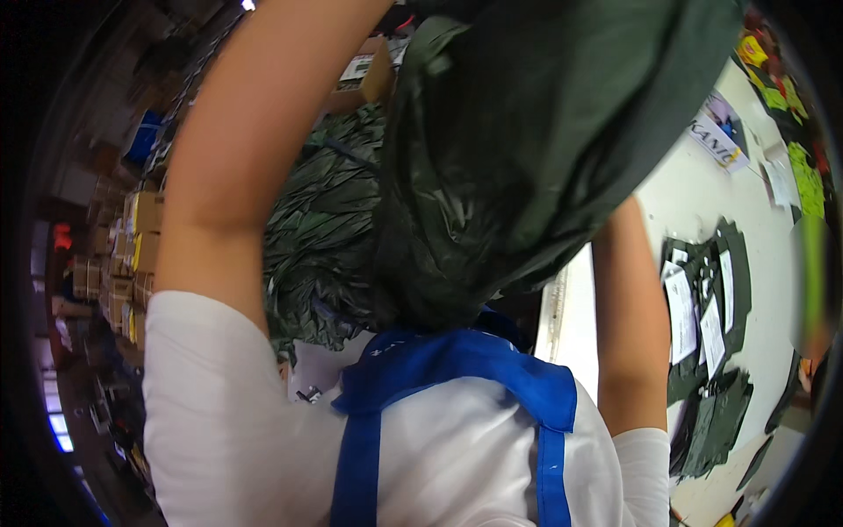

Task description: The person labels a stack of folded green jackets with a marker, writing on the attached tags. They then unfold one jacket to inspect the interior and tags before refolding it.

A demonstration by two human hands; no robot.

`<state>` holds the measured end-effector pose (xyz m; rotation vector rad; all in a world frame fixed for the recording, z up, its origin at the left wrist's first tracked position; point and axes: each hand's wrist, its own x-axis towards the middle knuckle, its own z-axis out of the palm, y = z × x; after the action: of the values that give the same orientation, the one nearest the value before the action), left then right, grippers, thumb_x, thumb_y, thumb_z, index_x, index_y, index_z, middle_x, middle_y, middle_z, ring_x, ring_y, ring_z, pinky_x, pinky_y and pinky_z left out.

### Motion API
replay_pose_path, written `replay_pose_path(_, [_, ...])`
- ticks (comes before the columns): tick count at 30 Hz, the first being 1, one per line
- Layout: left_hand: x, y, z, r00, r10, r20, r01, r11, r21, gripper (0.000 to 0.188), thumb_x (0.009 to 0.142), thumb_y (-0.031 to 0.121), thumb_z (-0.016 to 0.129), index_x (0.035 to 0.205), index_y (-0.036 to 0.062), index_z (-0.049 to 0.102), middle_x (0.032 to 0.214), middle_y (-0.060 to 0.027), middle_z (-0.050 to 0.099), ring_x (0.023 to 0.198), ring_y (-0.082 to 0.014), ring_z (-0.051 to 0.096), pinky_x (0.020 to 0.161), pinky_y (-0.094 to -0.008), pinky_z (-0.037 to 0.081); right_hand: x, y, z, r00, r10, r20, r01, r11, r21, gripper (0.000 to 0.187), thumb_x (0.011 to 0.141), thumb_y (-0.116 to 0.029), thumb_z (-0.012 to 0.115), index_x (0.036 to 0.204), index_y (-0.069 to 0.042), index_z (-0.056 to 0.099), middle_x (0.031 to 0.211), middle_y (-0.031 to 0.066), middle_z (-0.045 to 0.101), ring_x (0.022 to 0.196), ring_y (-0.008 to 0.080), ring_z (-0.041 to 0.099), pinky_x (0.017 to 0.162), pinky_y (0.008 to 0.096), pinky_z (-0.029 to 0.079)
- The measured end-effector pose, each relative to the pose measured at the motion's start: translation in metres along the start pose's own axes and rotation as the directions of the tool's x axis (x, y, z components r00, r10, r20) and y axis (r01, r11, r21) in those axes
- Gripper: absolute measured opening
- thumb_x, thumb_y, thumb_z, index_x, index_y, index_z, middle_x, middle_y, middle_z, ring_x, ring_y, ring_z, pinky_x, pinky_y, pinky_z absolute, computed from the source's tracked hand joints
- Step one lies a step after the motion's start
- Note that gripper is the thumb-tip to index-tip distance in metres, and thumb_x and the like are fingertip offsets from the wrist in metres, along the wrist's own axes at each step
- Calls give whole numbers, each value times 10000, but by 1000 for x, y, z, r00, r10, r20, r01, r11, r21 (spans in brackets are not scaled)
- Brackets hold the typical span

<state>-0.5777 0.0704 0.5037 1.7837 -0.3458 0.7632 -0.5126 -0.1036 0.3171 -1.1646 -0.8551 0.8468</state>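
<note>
White table (702,198) bears dark packets (707,351); cardboard boxes (140,237) line shelves.

A white table (702,198) stands on the right, strewn with dark packets (711,351) and paper labels. Stacked cardboard boxes (132,255) fill dim shelving on the left.

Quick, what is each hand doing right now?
Left hand: out of view above the frame.
Right hand: hidden behind the dark green plastic bag; cannot tell.
</note>
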Motion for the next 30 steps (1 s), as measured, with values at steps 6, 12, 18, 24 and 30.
replay_pose_path(6, [-183, -125, 42, 491, -858, -152, 865, 500, -27, 931, 847, 451, 638, 1486, 112, 52, 1433, -208, 349, 1321, -283, 348, 1047, -413, 301, -124, -66, -161, 883, -103, -459, 148, 987, 62, 953, 744, -323, 738, 1436, 5, 170, 1338, 172, 467, 1195, 336, 486, 999, 415, 394])
replay_pose_path(12, [-211, -169, 201, 540, -426, 726, 479, 865, 151, 675, 831, 267, 662, 1397, 60, 358, 1322, -180, 478, 1183, -228, 495, 947, -306, 408, -300, -57, -257, 569, -41, -821, 159, 985, 61, 883, 784, -325, 702, 1436, -13, 194, 1321, 157, 490, 1170, 323, 510, 982, 407, 411])
replay_pose_path(18, [-239, -220, 249, 330, -534, 779, 738, 660, 140, 590, 785, 119, 675, 1328, 87, 446, 1203, -118, 562, 951, -196, 578, 806, -315, 478, -517, 59, -211, -227, 159, -961, -19, 986, 168, 614, 923, -374, 509, 1421, -96, 283, 1365, 138, 446, 1191, 292, 491, 984, 422, 400])
replay_pose_path(24, [-235, -249, 193, 585, -381, 716, 198, 923, 329, 762, 714, 173, 735, 1387, 135, 380, 1287, -147, 437, 1174, -324, 426, 983, -441, 367, -353, 127, -40, 110, -197, -974, -901, 393, -181, 1163, 556, -210, 877, 1449, -31, 153, 1476, 282, 147, 1368, 425, 187, 1096, 429, 256])
replay_pose_path(30, [-202, -288, 193, 477, -671, 567, 99, 683, 724, 982, 626, 295, 815, 1434, 168, 272, 1174, -120, 520, 1145, -305, 448, 962, -504, 290, -360, 129, -75, -27, 150, -988, -851, 516, 101, 511, 687, 23, 598, 1192, -50, 561, 1010, 199, 651, 984, 272, 624, 873, 334, 464])
